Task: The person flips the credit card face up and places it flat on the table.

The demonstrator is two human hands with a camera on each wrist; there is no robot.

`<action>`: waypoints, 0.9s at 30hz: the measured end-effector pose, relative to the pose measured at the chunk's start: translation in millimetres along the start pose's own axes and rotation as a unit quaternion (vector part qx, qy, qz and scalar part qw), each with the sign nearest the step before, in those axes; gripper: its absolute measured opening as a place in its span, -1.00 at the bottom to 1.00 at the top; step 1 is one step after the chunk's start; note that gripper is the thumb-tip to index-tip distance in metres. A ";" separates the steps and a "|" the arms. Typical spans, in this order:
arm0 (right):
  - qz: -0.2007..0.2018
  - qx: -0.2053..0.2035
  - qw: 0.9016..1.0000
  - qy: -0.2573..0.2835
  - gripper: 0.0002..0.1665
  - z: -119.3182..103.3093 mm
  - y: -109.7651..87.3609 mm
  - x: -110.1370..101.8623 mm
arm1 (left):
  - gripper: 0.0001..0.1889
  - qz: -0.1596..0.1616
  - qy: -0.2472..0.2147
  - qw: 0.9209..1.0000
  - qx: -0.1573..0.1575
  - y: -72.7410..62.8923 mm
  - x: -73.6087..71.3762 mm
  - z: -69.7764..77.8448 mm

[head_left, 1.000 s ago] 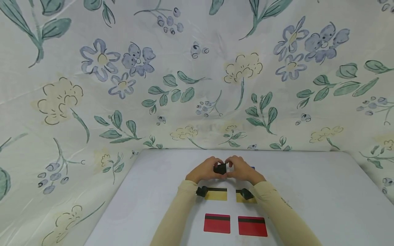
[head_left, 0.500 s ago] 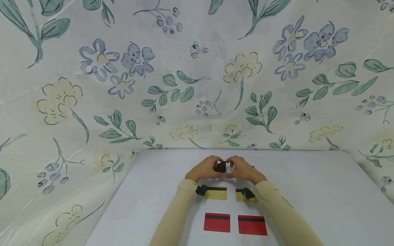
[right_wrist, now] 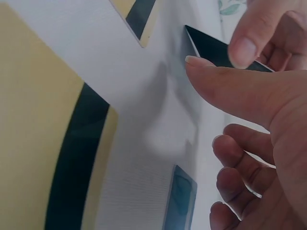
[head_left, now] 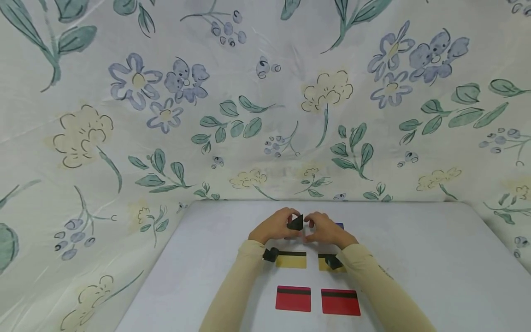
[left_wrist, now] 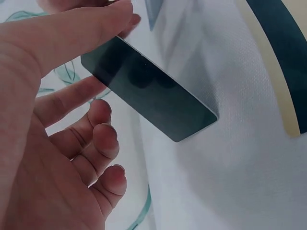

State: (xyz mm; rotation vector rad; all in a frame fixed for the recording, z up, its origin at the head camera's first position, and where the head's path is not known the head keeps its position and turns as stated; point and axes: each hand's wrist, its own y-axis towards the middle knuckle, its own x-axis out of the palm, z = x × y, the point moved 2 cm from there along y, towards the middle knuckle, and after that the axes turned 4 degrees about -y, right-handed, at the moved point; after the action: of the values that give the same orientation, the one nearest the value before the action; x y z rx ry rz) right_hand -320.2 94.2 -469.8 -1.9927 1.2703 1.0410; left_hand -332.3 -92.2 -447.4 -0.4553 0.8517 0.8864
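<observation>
My left hand [head_left: 279,226] pinches a black card [left_wrist: 148,91] between thumb and fingers, above the white table. The card is tilted, one corner pointing up in the head view. Close on its right side, my right hand [head_left: 325,228] has its thumb and index finger spread in a loose curve. In the right wrist view that thumb [right_wrist: 225,79] overlaps the card's edge; whether it touches cannot be told. The other right fingers hang loosely bent. A blue card [head_left: 340,226] lies on the table, partly behind the right hand.
Two yellow cards with black stripes [head_left: 291,260] [head_left: 325,267] lie nearer me. Closer still are two red striped cards [head_left: 293,299] [head_left: 341,303]. Floral cloth [head_left: 265,115] hangs behind the white table [head_left: 186,276]. Dark devices [head_left: 271,255] sit on both wrists.
The black card has tilted further, its corner rising. The right hand's fingers have spread slightly apart, and more of the blue card shows behind them.
</observation>
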 end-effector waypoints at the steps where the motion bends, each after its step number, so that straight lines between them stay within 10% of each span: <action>1: -0.001 0.000 1.000 0.001 -0.29 0.2 0.3 0.9 | -0.34 -0.001 0.001 1.000 -0.002 -0.2 -0.4 0.5; 27: -0.011 0.027 0.999 0.019 -0.22 -2.0 0.7 11.1 | -0.35 -0.006 -0.006 1.000 0.007 -0.6 -3.8 8.1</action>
State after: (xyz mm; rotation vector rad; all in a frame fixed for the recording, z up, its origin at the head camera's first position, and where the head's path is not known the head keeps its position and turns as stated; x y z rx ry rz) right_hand -317.4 87.0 -478.1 -1.9913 1.2793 0.9528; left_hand -329.4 -89.0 -439.5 -0.4413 0.8423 0.8717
